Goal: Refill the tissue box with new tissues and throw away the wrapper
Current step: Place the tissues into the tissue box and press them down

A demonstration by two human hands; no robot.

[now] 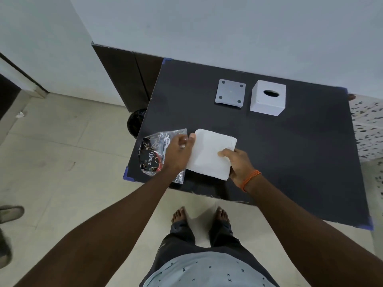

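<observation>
**Loose tissue stack out of its wrapper, box waiting open**

Head view: the tissue stack (pixel 210 154) lies on the dark surface (pixel 290 162) near its front edge, at about 6 o'clock from the base plate (pixel 230 93). The right hand (pixel 238 165) is closed on the stack's near right corner, thumb on top and fingers hidden underneath. The left hand (pixel 179 151) sits at the stack's 9 o'clock side, thumb touching the left edge, its fingers curled over the crumpled wrapper (pixel 160 154); whether it actually grips the wrapper I cannot tell. The tissue box (pixel 268 100) stands slot-up at roughly 1 o'clock from the stack, well apart, just beside the base plate.

The stack looks light, soft and unbound, so its sheets would likely slide or fan if pinched at one corner; holding it from two opposite sides, squeezing gently, seems safer. The wrapper looks thin, slick and crinkly, easy to ball up in one hand. A dark-lined bin (pixel 135 122) shows at 10 o'clock, below the surface's left edge.
</observation>
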